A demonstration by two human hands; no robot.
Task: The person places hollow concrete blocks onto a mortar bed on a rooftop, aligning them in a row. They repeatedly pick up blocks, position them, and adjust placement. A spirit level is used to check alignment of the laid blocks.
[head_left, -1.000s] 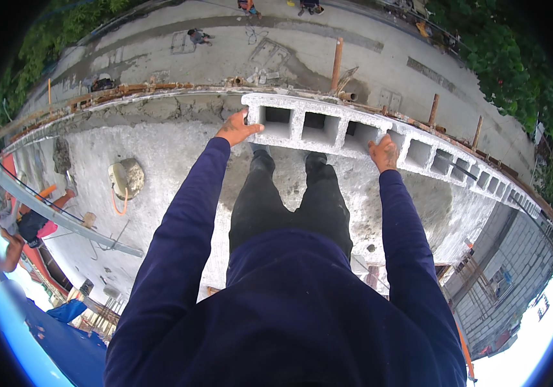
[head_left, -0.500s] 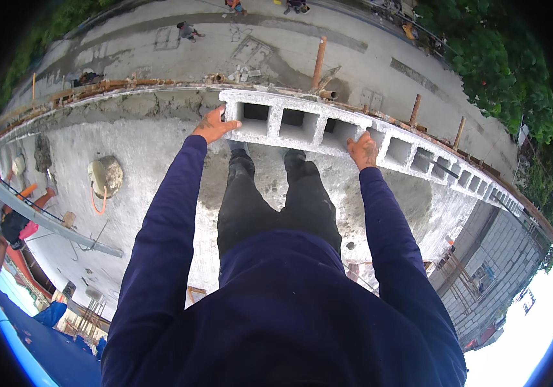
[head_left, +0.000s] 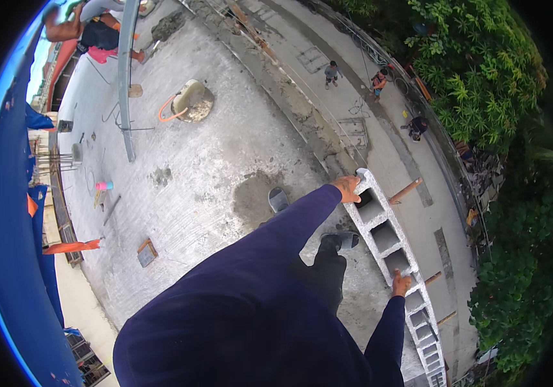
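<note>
Concrete slab (head_left: pixel 192 258) underfoot, hollow block (head_left: pixel 376 222) along its right edge.
Fingers bent, our left hand (head_left: pixel 348 188) grips the block's far end, our right hand (head_left: pixel 401 284) its near end.

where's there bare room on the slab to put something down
The broadest mostly bare patch of concrete slab lies between the jug-like container, small square board and damp patch. It's crowded along the hollow blocks, where left hand and right hand grip.

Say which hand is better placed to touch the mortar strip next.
Likely the left hand: it grips the end of the block row, near the mortar strip; the right hand grips farther along.
</note>
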